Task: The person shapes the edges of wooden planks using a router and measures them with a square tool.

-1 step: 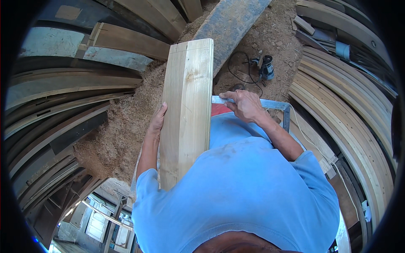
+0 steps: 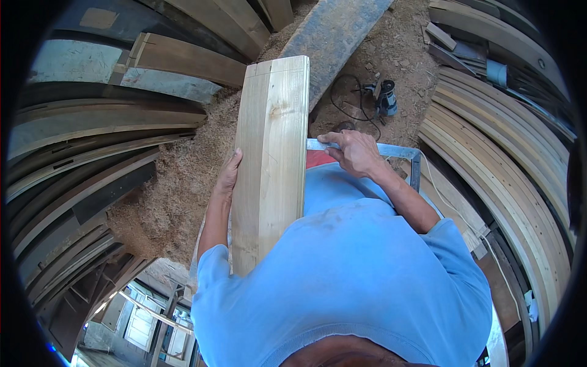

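A long pale wooden board [image 2: 272, 159] runs from my chest away from me, over sawdust-covered ground. My left hand [image 2: 228, 175] grips its left edge about halfway along. My right hand [image 2: 353, 153] is closed over a grey L-shaped metal bar [image 2: 398, 151]. One end of the bar meets the board's right edge, and its other leg turns down at the right. My blue shirt hides the board's near end and whatever lies under the bar.
A small power tool [image 2: 386, 98] with a black cable lies on the dirt beyond my right hand. Stacks of long planks [image 2: 507, 159] line the right side, and darker planks [image 2: 92, 153] the left. A grey beam [image 2: 336, 30] lies ahead beside a sawdust heap [image 2: 177, 183].
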Demonstrator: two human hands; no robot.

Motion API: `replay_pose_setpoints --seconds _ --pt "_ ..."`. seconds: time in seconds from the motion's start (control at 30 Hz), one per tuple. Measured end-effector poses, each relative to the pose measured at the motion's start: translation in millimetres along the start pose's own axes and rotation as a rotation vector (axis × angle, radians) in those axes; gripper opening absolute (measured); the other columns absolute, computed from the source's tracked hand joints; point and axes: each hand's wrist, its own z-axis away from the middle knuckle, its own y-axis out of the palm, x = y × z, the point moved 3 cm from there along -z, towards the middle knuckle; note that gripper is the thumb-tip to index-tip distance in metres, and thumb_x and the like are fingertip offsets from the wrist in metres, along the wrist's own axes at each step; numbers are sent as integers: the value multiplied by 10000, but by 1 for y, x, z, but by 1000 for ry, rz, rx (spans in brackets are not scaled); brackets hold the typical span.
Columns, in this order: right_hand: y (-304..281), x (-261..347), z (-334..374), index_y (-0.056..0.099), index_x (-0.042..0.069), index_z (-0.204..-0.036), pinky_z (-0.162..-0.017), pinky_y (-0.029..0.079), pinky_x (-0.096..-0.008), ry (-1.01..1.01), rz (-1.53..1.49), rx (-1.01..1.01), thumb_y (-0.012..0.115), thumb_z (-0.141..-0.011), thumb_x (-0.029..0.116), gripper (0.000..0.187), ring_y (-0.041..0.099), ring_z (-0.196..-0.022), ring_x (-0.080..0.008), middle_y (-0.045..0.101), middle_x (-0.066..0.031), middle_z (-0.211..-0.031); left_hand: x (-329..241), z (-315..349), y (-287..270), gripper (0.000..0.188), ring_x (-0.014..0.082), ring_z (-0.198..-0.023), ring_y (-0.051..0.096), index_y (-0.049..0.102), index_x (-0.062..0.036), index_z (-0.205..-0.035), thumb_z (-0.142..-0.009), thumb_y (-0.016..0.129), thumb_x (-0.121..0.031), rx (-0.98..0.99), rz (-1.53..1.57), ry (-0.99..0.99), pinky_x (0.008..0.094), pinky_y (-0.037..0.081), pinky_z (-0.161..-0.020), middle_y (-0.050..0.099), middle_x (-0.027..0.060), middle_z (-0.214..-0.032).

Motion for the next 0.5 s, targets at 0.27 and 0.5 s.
replay_pose_setpoints --seconds 0.27,0.5 --pt "-2 0 -2 705 191 -1286 -812 546 -488 24 -26 35 708 -941 273 355 689 -956 -356 717 -153 -980 -5 2 4 687 218 -1255 617 450 16 -1508 -1055 535 -494 1 -18 -10 347 510 -1040 607 163 -1408" --pt "-1 -3 -2 705 189 -1286 -810 544 -491 17 -38 37 695 -950 287 350 692 -951 -362 721 -157 -979 -4 1 0 681 217 -1261 612 443 11 -1513 -1059 527 -491 11 -15 -2 350 507 -1049 597 159 -1420"
